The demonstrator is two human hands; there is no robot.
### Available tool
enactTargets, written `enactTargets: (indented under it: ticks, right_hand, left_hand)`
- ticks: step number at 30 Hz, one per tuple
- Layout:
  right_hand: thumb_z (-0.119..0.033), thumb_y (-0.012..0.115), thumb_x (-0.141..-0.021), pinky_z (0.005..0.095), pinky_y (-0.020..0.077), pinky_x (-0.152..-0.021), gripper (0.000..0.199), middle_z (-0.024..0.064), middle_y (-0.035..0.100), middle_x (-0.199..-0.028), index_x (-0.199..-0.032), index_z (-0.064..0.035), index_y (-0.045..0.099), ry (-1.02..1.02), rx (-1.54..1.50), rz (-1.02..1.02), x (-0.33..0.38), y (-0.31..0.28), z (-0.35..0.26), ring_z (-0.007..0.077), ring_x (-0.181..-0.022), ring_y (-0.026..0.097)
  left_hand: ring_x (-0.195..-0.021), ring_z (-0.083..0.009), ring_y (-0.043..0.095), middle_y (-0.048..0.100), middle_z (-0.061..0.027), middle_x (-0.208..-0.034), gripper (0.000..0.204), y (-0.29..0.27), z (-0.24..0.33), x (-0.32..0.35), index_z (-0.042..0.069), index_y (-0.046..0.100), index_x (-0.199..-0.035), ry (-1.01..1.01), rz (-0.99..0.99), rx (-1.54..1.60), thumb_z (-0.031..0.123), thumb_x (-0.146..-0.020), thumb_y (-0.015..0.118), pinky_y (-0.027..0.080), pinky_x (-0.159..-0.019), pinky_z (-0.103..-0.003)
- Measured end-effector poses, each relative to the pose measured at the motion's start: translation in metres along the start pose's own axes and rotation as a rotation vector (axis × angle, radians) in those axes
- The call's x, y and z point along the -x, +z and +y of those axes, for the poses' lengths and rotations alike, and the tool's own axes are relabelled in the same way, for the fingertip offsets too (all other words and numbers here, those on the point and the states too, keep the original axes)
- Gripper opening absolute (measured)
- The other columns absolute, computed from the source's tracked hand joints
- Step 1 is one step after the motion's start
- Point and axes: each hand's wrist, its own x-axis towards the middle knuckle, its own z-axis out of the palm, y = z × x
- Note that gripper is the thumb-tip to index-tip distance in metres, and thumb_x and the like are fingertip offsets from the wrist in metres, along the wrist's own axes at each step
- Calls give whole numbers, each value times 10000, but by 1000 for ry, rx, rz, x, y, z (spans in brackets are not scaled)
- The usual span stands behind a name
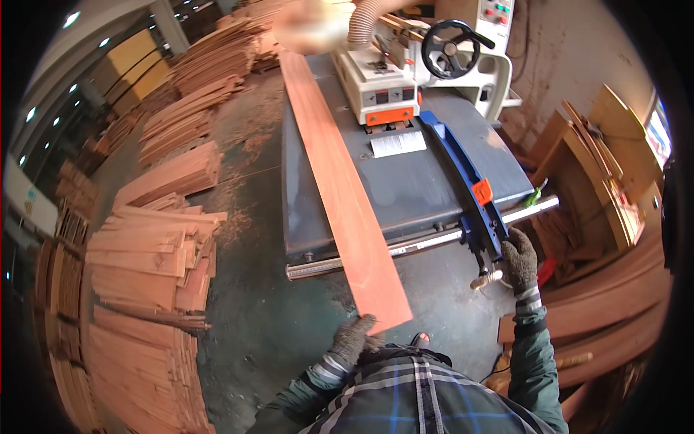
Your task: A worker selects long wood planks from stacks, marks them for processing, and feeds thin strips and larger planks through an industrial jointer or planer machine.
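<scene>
A long, flat reddish wooden board [334, 170] lies lengthwise on the dark metal table [307, 210] of a woodworking saw, its near end overhanging the front edge. My left hand [353, 338], in a grey knitted glove, is closed on the left corner of that near end. To the right, a blue rip fence [457, 159] with an orange piece runs along the table, apart from the board. My right hand [519, 262], gloved too, has its fingers curled against the fence's near end. The white machine head [376, 87] stands right of the board.
A metal rail [426, 242] crosses the table's front. Stacked planks [144, 253] line the left side; more timber [607, 304] lies at right. A black handwheel [452, 49] and ribbed hose [363, 25] are at the back. A blurred pale shape [311, 27] covers the board's far end.
</scene>
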Motion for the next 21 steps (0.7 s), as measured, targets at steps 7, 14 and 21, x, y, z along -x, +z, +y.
enactTargets:
  ticks: [7, 14, 21]
  right_hand:
    - [-338, 586, -825, 398, 407, -1029, 636, 235, 544, -1297, -1358, -14, 462, 3, 519, -219, -113, 19, -25, 359, -1188, 538]
    - [-285, 569, -822, 429, 453, -958, 573, 244, 592, -1225, -1325, -25, 486, -87, 506, -484, -178, 53, 2, 391, -1141, 567]
    - [-173, 563, -848, 353, 458, -888, 617, 165, 624, -1115, -1412, -5, 381, -257, 384, -420, -243, 36, 77, 265, -919, 612]
  left_hand:
    - [-507, -159, 540, 615, -68, -717, 290, -5, 2, -10, 20, 619, -969, 189, 429, 106, 307, -922, 617, 432, -452, -290]
    - [-677, -176, 593, 638, -87, -776, 248, -33, -97, -6, 72, 637, -998, 458, 451, -54, 304, -936, 575, 498, -642, -326]
    - [-860, -261, 634, 650, -128, -937, 253, 15, -60, 53, 74, 623, -1015, 447, 523, -635, 296, -909, 565, 486, -769, -374]
